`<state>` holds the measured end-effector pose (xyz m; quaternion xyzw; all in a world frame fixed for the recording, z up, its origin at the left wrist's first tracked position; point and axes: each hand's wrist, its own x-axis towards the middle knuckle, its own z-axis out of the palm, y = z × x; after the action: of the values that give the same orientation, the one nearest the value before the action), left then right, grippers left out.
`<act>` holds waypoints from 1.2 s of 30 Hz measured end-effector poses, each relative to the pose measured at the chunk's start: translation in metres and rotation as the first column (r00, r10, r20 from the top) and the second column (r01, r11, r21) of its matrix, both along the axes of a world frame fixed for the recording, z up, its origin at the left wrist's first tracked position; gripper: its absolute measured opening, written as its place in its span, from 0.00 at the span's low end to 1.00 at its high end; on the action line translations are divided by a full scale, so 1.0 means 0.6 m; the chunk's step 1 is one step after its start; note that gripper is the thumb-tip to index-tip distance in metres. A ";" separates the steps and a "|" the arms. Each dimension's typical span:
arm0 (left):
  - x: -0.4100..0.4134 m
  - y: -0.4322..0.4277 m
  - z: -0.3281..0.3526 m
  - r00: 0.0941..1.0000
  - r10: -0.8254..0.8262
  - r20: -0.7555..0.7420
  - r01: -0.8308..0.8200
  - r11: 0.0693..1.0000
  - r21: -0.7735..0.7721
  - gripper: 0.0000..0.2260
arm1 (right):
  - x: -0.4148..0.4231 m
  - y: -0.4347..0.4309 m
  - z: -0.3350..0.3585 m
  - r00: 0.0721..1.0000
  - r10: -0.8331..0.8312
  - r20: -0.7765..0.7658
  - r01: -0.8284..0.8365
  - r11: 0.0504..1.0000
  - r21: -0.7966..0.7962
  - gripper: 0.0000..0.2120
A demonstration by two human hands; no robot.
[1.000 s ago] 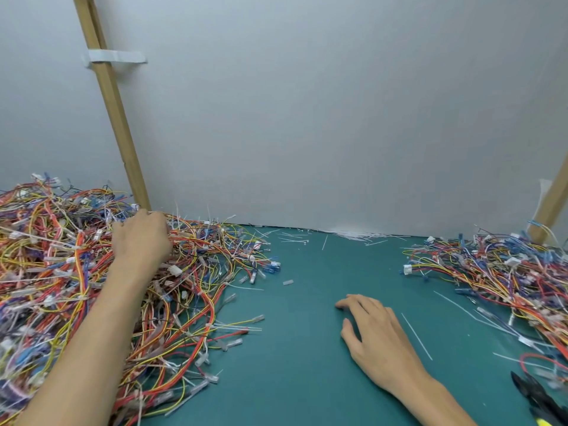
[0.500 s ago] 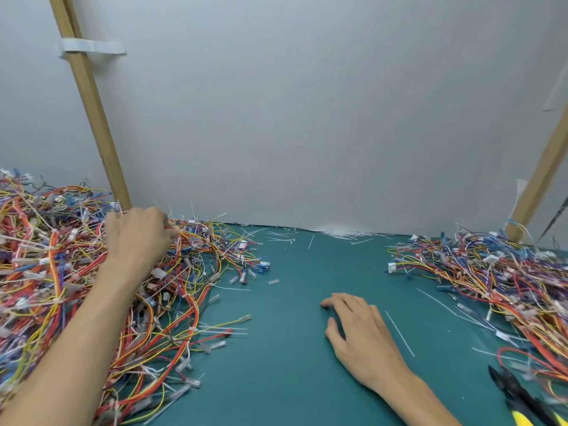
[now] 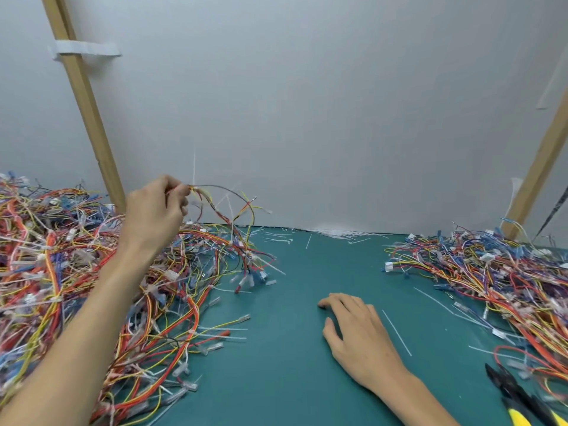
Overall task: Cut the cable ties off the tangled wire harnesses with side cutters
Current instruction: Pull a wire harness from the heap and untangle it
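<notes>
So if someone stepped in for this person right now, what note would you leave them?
Left hand pinches a thin multicoloured wire harness above the big tangled wire pile.
Right hand rests flat, empty, on the teal mat.
Black side cutters with yellow handles lie untouched, near right.
Done: white cut tie strips litter the mat's far edge.
Left: take cutters, snip this harness's ties.

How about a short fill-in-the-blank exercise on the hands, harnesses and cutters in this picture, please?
1. The left hand holds a wire harness above the pile on the ____ side of the mat.
2. The right hand rests on the mat, holding ____.
3. The side cutters lie untouched and have ____ handles.
Missing words: left; nothing; yellow.
</notes>
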<state>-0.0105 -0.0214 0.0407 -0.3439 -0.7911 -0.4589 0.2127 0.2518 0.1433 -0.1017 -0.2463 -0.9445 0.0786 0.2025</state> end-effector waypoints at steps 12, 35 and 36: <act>-0.006 0.014 -0.004 0.996 0.073 -0.057 -0.068 0.994 0.089 0.10 | 0.000 0.002 -0.001 1.000 -0.004 -0.008 0.004 1.000 -0.010 0.14; -0.015 0.135 0.128 0.971 -0.002 -0.238 -0.001 1.000 -0.011 0.09 | 0.000 0.000 0.002 0.999 0.008 -0.045 -0.009 1.000 -0.023 0.14; -0.008 0.132 0.141 0.967 0.042 -0.251 -0.010 0.992 0.127 0.09 | -0.001 0.001 0.002 0.999 0.005 -0.049 -0.006 1.000 -0.022 0.14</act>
<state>-0.0152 0.0578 0.1252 -0.3752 -0.7317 -0.4572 0.3389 0.2513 0.1441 -0.1007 -0.2439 -0.9391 0.0956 0.2224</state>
